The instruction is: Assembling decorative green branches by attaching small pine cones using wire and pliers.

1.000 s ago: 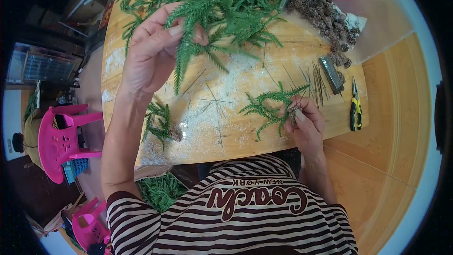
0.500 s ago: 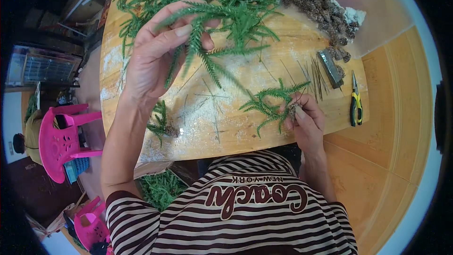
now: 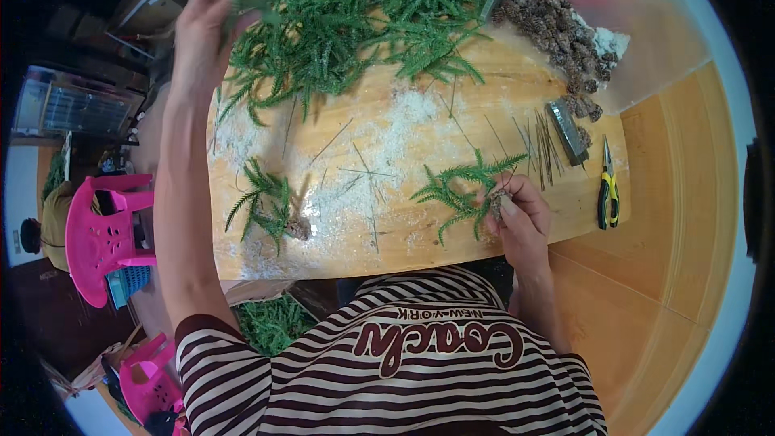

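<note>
My right hand [image 3: 525, 214] is closed in a pinch around a small brown pine cone [image 3: 496, 203]. A green artificial pine sprig [image 3: 460, 190] fans out leftward from that cone. At the far left, my left hand [image 3: 211, 16] is by the edge of a large heap of green pine branches [image 3: 339, 24]. Motion smears its fingers, so their grip cannot be made out. Another sprig [image 3: 270, 202] lies near the table's front left, with a pine cone [image 3: 299, 228] at its end.
A clear plastic bin [image 3: 646, 48] with many pine cones [image 3: 557, 28] stands at the far right. Thin wires [image 3: 545, 149], a dark grey block [image 3: 567, 131] and yellow-black pliers [image 3: 608, 190] lie on the right. White flakes [image 3: 347, 194] dust the wooden table. A pink chair [image 3: 105, 238] stands left.
My left hand has moved up and left to the heap's edge; the branch it held is no longer in front of it. My right hand has barely moved, still holding the cone.
</note>
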Tool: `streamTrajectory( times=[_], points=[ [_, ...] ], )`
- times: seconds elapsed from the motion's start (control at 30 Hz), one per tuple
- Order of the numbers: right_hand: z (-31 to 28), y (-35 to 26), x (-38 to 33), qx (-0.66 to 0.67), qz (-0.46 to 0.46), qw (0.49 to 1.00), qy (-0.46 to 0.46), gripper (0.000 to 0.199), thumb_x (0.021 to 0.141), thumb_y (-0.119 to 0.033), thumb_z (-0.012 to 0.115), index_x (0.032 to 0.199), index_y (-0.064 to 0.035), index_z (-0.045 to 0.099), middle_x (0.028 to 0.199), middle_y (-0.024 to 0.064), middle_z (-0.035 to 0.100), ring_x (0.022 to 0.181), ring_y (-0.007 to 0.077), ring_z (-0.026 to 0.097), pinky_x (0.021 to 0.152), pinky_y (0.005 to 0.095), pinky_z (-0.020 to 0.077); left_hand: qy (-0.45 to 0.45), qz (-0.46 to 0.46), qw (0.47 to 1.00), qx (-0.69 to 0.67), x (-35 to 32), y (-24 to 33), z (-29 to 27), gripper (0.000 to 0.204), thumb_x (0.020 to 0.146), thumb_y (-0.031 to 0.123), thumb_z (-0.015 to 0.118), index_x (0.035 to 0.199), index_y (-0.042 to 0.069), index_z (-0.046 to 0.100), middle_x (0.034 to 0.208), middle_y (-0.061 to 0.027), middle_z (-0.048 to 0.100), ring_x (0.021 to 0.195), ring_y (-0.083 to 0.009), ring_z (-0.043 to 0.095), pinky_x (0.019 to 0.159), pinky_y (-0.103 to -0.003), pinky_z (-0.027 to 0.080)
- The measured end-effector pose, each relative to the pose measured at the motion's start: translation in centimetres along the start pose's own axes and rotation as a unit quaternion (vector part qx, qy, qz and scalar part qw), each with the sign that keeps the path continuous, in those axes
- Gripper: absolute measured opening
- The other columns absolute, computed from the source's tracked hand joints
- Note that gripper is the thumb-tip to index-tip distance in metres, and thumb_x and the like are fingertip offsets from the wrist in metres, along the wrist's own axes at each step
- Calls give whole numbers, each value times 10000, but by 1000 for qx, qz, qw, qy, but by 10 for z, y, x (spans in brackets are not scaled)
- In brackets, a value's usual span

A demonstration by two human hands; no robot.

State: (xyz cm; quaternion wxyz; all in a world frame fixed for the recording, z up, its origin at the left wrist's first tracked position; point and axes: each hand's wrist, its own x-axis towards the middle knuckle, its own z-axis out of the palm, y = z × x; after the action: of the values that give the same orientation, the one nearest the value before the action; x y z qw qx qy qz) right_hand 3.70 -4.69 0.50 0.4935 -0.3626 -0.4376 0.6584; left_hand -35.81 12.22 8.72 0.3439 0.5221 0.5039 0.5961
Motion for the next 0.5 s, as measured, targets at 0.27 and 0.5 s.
streamTrajectory(
  times=[0.27,0.5],
  points=[
    [7,-2,3,3,16,1000,13,144,883,-112,507,990,-15,497,924,62,582,622,48,429,550,183,378,-76,85,952,284,4,-50,15,478,846,147,525,1296,34,410,1352,-177,364,1222,-292,409,989,-354,359],
    [1,0,10,1,15,1000,9,155,878,-106,513,998,-9,495,932,71,575,624,51,441,556,181,380,-125,329,679,644,1,-53,71,470,788,129,572,1244,58,485,1298,-194,417,1182,-309,443,951,-372,386]
  ],
)
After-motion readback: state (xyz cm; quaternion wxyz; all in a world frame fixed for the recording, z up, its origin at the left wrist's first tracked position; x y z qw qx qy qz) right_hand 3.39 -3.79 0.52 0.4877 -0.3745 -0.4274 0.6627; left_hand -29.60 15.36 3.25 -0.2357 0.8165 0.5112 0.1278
